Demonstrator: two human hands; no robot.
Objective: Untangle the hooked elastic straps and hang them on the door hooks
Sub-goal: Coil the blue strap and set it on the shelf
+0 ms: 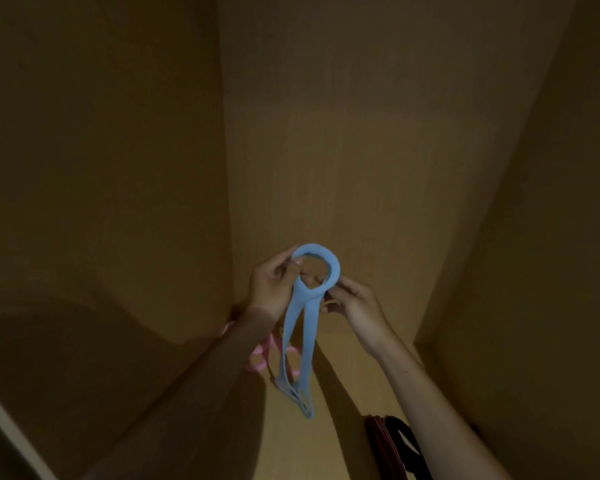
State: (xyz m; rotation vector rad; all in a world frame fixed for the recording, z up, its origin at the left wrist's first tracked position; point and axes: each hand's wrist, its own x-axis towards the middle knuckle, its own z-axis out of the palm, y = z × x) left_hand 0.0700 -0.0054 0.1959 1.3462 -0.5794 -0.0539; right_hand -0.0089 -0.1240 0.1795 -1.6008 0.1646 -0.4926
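A light blue elastic strap [308, 327] with a ring-shaped loop at its top hangs in front of a dim wooden panel [361, 150]. My left hand [272, 287] pinches the left side of the ring, fingers through its opening. My right hand [352, 299] grips the ring's lower right where the two bands join. The bands dangle down to a small loop near the bottom. A pink strap [258, 358] shows partly behind my left forearm and the blue bands. No door hook is visible.
Brown wooden walls close in on the left [101, 168] and right [534, 271], forming a narrow corner. A dark reddish bag with a black strap [394, 448] sits at the bottom right. A pale edge [7, 431] runs along the bottom left.
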